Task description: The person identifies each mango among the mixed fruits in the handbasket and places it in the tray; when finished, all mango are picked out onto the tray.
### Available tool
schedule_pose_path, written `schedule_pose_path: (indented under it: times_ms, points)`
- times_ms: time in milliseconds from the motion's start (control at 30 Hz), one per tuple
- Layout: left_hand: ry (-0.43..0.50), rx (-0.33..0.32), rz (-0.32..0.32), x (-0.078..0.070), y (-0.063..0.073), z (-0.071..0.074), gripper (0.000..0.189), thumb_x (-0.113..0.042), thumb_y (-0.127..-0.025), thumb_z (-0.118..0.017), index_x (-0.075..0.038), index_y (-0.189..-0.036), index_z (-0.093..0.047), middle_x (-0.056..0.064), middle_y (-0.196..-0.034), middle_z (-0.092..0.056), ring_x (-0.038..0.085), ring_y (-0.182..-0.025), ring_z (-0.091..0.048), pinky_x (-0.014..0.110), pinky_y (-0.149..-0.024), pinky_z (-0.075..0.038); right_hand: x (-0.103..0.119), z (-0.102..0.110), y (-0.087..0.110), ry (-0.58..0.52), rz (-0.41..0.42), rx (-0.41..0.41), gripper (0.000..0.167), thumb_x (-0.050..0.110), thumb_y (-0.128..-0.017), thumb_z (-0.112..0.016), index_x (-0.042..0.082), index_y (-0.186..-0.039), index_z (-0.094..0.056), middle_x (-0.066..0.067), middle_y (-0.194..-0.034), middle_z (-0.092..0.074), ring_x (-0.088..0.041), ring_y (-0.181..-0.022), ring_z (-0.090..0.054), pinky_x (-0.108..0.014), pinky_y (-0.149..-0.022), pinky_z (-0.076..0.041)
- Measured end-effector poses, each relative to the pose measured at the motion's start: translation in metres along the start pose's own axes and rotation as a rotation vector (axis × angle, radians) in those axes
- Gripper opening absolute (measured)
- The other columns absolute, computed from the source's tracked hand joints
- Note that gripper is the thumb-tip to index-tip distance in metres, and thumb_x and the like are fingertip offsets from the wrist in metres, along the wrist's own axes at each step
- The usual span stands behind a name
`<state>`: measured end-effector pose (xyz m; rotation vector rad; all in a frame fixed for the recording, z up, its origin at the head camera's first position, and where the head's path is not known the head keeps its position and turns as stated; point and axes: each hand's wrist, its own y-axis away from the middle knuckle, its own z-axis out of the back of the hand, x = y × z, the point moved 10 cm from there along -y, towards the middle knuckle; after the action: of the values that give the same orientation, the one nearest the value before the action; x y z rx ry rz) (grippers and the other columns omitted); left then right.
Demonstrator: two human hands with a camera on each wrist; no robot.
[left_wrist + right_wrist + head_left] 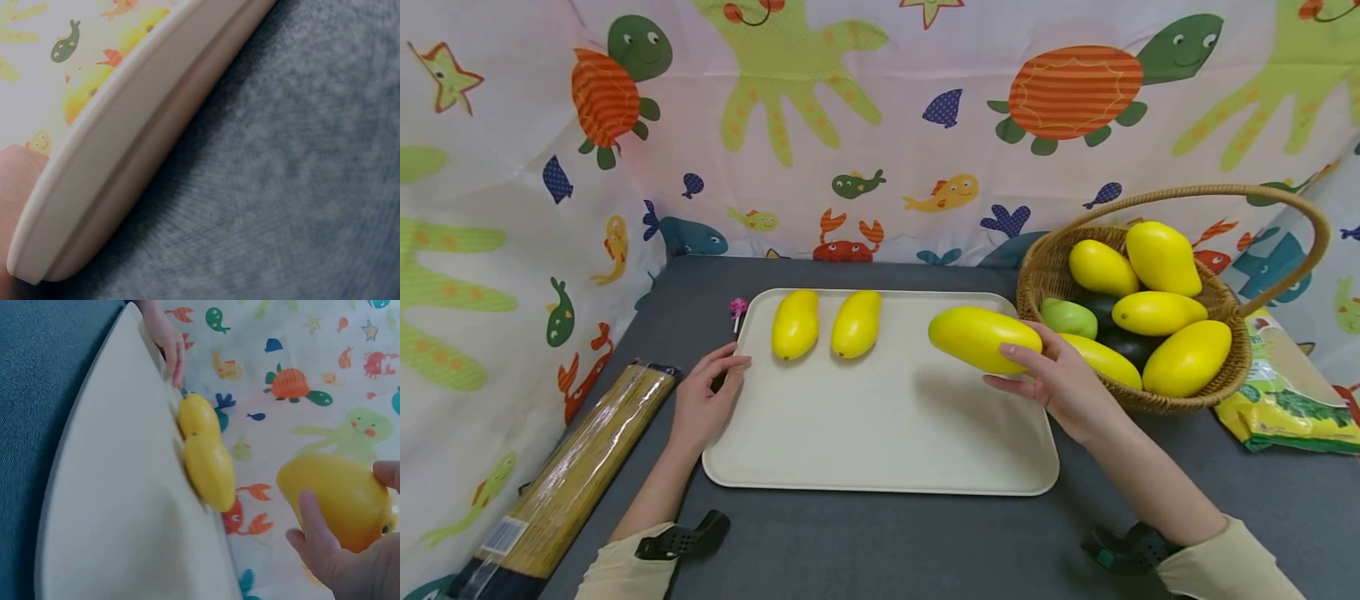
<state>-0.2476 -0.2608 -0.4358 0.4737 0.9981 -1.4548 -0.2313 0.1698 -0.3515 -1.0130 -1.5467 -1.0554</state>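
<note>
My right hand (1060, 387) holds a smooth yellow mango (977, 339) above the right part of a cream tray (850, 433), fingers and thumb around its right end. In the right wrist view the held mango (337, 497) shows a dark spot at its end near the palm. Two more mangoes, one at the left (795, 325) and one beside it (855, 325), lie side by side along the tray's back edge. At the tray's left rim, my left hand (703, 400) rests with its fingertips touching the edge. Its wrist view shows the tray's rim (119, 131) up close.
A wicker basket (1243, 367) with a tall handle stands at the right, holding several yellow fruits, a green one and dark ones. Behind it lies a yellow-green bag (1285, 400). A long wrapped bundle of sticks (587, 450) lies left, and a small pink-topped stick (738, 310) is near the tray.
</note>
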Motion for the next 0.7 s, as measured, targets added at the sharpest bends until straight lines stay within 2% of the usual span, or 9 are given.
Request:
schedule_pose_path:
  times_ms: [233,333,467,700]
  points:
    - [-0.004,-0.005,0.000,-0.001,0.000,0.000,0.023,-0.011,-0.098,-0.057,-0.005,-0.115,-0.071,0.010,-0.139,-0.054,0.032,-0.129,-0.048,0.052,-0.101,-0.041,-0.022,-0.006,-0.033,0.091,0.001,-0.089,0.060,0.018,-0.096,-0.063,0.004,-0.143,-0.030,-0.014,-0.133,-0.039,-0.024,-0.112,-0.053,-0.046,-0.095,-0.047]
    - [-0.004,-0.004,0.003,-0.001,0.000,0.000,0.023,-0.011,-0.098,-0.057,-0.006,-0.115,-0.071,0.010,-0.139,-0.054,0.032,-0.129,-0.048,0.052,-0.101,-0.041,-0.025,-0.009,-0.046,0.173,0.010,-0.112,0.064,0.019,-0.094,-0.066,0.005,-0.145,-0.030,-0.015,-0.136,-0.039,-0.026,-0.114,-0.050,-0.041,-0.095,-0.049]
    - [-0.001,-0.002,0.004,-0.002,0.000,0.001,0.023,-0.012,-0.098,-0.057,-0.006,-0.115,-0.071,0.010,-0.139,-0.053,0.033,-0.130,-0.047,0.052,-0.102,-0.041,-0.025,-0.010,-0.061,0.336,0.045,-0.138,0.067,0.022,-0.092,-0.069,0.008,-0.147,-0.032,-0.014,-0.138,-0.041,-0.028,-0.113,-0.049,-0.040,-0.095,-0.050]
    - [-0.003,-0.001,0.004,-0.001,0.000,0.000,0.023,-0.012,-0.098,-0.057,-0.006,-0.115,-0.071,0.010,-0.140,-0.053,0.033,-0.130,-0.047,0.052,-0.102,-0.040,-0.021,-0.014,-0.085,0.702,0.175,-0.195,0.070,0.028,-0.086,-0.074,0.011,-0.145,-0.040,-0.011,-0.139,-0.047,-0.028,-0.117,-0.048,-0.045,-0.099,-0.040]
